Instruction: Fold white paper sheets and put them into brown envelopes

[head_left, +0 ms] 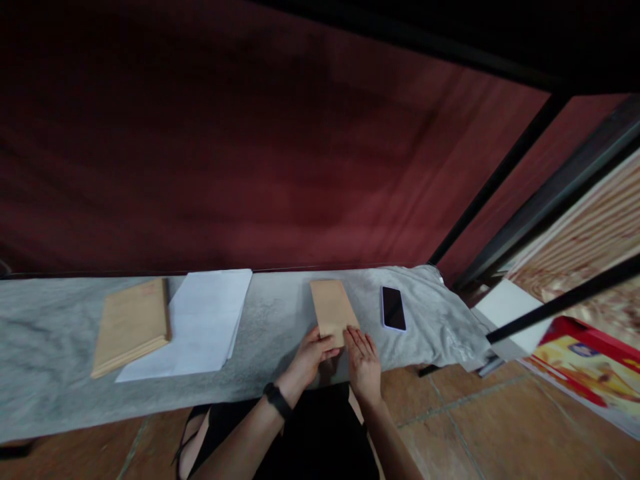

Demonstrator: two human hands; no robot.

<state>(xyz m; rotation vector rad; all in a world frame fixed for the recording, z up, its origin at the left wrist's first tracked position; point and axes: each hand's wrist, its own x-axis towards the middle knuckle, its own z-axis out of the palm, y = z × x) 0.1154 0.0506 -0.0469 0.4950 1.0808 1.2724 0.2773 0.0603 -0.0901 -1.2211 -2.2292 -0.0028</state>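
A brown paper piece is held over the worktop, between the white sheets and the phone. Its near left edge is gripped by the left hand; its near right corner is overlaid by the right hand, whose grip cannot be determined.
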